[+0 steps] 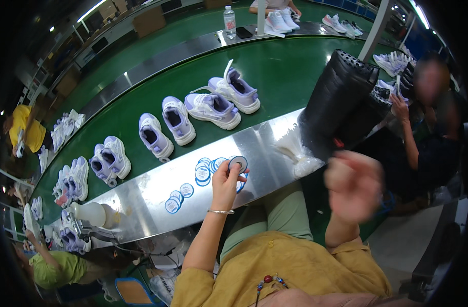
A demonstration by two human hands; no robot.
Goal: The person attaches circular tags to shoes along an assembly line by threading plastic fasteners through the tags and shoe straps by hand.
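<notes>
Partly covered disc (241, 161), held in left hand (226, 179), right hand (355, 187) (blurred) unreadable.

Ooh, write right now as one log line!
left hand: holds disc | right hand: blurred, grip unclear | metal ledge: blue-rimmed discs, plastic bag | green surface: white-and-lilac shoes

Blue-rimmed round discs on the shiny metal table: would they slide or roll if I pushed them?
The discs would probably slide rather than roll, since they lie flat on a shiny, smooth-looking table. They look thin, so they're likely light. Some overlap, so pushing one might shift its neighbours.
</notes>
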